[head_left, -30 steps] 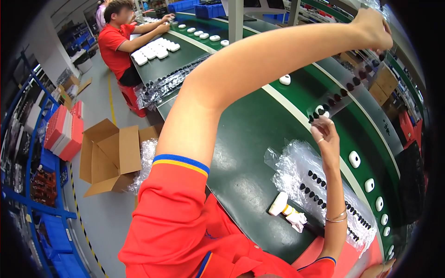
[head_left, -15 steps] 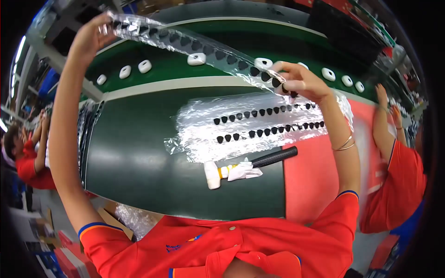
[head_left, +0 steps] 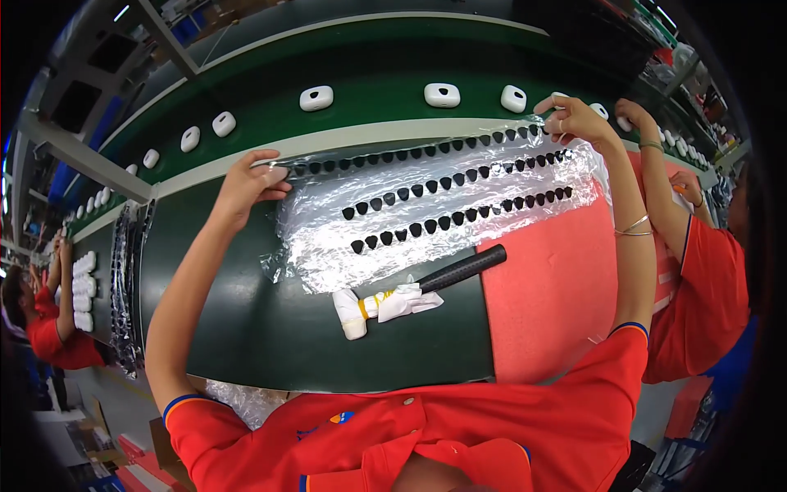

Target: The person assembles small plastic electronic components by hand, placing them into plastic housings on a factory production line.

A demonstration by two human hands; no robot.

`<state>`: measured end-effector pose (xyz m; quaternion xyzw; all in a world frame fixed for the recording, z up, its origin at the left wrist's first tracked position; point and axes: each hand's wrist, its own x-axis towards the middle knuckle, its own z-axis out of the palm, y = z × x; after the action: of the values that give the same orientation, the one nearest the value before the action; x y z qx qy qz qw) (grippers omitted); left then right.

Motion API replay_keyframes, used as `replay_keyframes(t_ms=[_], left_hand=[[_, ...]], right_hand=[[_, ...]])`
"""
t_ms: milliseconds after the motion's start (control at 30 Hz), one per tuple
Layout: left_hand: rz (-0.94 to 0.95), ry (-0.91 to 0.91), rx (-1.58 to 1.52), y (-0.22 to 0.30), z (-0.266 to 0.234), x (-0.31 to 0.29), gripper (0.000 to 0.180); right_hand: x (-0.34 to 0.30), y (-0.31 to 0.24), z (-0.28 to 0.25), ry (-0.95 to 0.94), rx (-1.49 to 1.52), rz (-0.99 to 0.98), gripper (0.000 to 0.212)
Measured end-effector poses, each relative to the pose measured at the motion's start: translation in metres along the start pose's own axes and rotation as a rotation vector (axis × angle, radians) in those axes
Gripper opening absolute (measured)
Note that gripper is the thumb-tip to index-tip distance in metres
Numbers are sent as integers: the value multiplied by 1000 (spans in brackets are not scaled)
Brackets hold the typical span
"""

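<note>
A long clear plastic film strip (head_left: 428,149) carrying a row of small black rounded pieces stretches between my two hands. My left hand (head_left: 252,185) pinches its left end. At the far right end, the fingers of my right hand (head_left: 575,123) are closed on the film. The strip lies along the top edge of more crinkled clear film (head_left: 316,238), which bears two further rows of black pieces. Nearer to me rests a mallet (head_left: 463,269) with a black grip, a white head and white wrapping around its neck.
Beyond the table, white rounded cases (head_left: 443,95) stand spaced along a green conveyor (head_left: 377,102). A pink mat (head_left: 541,303) covers the right part of the dark table (head_left: 213,328). Hanging film strips (head_left: 125,287) line the left edge. Co-workers in red sit at both sides.
My left hand has come down and right from high at the upper left, and my right hand has moved up and right. The slanting strip now lies nearly level along the film's far edge.
</note>
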<state>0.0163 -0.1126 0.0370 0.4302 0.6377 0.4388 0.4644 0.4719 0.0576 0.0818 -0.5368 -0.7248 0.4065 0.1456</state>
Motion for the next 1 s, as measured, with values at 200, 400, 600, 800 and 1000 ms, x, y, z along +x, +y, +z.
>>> replay_keyframes(t_ms=[200, 400, 600, 800, 1000], left_hand=[[54, 12, 106, -10, 35, -6, 38], [65, 9, 96, -9, 28, -4, 39], [10, -48, 168, -9, 35, -9, 37], [33, -54, 235, -13, 36, -4, 36], [55, -60, 262, -16, 38, -4, 37]], right_hand=[[6, 8, -7, 84, -234, 111, 34], [10, 9, -15, 91, -214, 110, 35], [11, 6, -17, 22, -215, 162, 41], [17, 9, -15, 27, -306, 158, 39], [16, 11, -12, 52, -307, 172, 42]])
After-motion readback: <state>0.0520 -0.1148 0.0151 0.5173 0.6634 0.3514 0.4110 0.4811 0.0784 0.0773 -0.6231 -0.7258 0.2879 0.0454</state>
